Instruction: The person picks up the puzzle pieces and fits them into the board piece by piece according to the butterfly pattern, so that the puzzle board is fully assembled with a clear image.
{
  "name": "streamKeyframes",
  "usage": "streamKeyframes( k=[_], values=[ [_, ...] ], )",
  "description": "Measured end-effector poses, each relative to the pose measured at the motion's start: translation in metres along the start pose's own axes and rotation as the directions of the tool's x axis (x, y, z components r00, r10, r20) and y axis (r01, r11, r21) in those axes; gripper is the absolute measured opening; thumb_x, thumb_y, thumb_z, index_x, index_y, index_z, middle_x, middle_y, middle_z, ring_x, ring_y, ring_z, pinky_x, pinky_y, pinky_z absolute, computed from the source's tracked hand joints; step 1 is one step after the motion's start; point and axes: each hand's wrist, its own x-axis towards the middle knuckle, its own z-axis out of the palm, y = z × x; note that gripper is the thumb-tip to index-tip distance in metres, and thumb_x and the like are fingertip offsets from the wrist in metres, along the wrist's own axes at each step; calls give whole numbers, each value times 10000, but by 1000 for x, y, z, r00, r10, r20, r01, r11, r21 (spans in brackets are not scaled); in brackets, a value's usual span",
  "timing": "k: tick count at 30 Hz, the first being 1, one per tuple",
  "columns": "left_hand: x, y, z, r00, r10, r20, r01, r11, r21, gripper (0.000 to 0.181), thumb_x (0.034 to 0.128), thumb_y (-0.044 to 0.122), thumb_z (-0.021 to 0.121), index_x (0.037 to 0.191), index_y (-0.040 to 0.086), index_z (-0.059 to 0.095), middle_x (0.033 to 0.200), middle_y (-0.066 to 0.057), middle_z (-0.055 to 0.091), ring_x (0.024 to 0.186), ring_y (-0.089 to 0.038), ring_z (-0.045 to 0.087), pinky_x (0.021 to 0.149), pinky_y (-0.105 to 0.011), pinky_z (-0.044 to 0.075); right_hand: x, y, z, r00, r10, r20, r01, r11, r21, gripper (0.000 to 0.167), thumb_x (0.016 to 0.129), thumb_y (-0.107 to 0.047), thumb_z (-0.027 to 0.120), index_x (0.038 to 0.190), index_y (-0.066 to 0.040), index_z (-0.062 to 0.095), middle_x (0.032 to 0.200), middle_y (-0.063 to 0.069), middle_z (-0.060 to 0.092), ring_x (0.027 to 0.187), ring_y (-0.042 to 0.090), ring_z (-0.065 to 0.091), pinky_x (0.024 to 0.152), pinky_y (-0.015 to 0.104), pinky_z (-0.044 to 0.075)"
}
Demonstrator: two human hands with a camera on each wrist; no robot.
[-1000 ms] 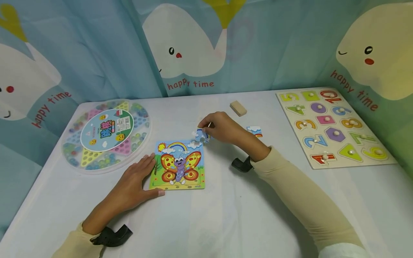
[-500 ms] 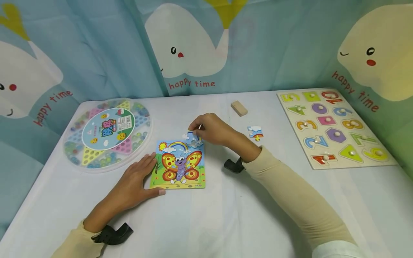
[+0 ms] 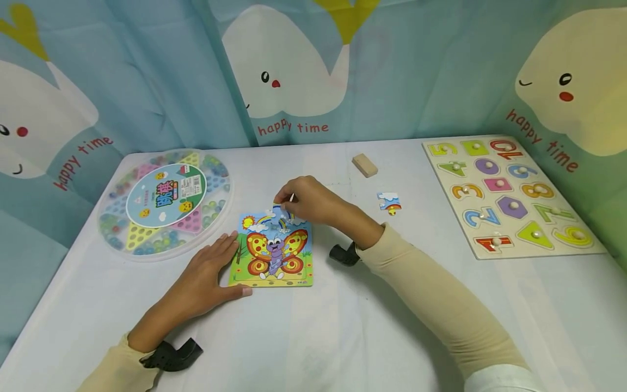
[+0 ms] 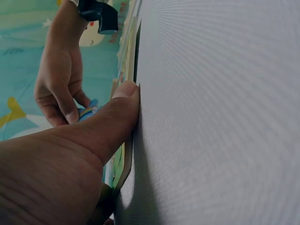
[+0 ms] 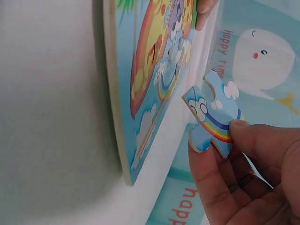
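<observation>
My right hand [image 3: 313, 201] pinches a puzzle piece [image 5: 218, 115] printed with a rainbow and clouds between thumb and fingers. It holds the piece tilted over the upper part of a square butterfly jigsaw board [image 3: 274, 261]; in the right wrist view, a gap shows between piece and board. Resting at the board's lower left corner is my left hand [image 3: 203, 280], its fingers along the left side and its thumb [image 4: 124, 96] against the near edge. Another puzzle piece [image 3: 389, 202], with clouds and a rainbow, lies on the table to the right.
A round Chinese checkers set [image 3: 166, 196] with coloured marbles sits at the left. A wooden block [image 3: 364, 165] lies toward the back. At the right is a number peg board [image 3: 511, 196]. Behind the table hangs a whale-print curtain [image 3: 416, 65].
My right hand has moved left with the rainbow piece, from the board's upper right corner to over its upper middle. The left hand has stayed at the board.
</observation>
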Motion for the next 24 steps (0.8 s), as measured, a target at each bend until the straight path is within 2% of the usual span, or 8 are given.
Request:
streamKeyframes(
  k=[4,12,24],
  values=[
    [-1,-1,-1,1000,-4,-2,4,1000,-2,1026,753,555,771,1491,-12,339,1595,-103,220,1463,-321,136,1145,-562,122,4,-3,7,1000,-23,15,23,1000,-13,141,933,-36,637,1034,-18,734,990,49,703,847,156,594,747,239,504],
    [-1,-1,-3,1000,-1,-1,1,1000,-1,1020,755,533,779,1489,-19,336,1593,-115,219,1462,-329,138,1141,-569,125,8,-11,17,999,-21,42,23,999,-38,141,944,-60,631,1039,-23,728,998,48,685,875,153,591,768,230,502],
    [0,0,-1,1000,13,-13,-14,1000,-11,1010,760,531,777,1490,-13,339,1589,-121,229,1457,-338,152,1141,-571,126,9,-12,25,999,14,46,-11,997,-81,128,942,-84,639,1015,-47,738,987,33,691,875,142,573,748,231,491]
  ],
)
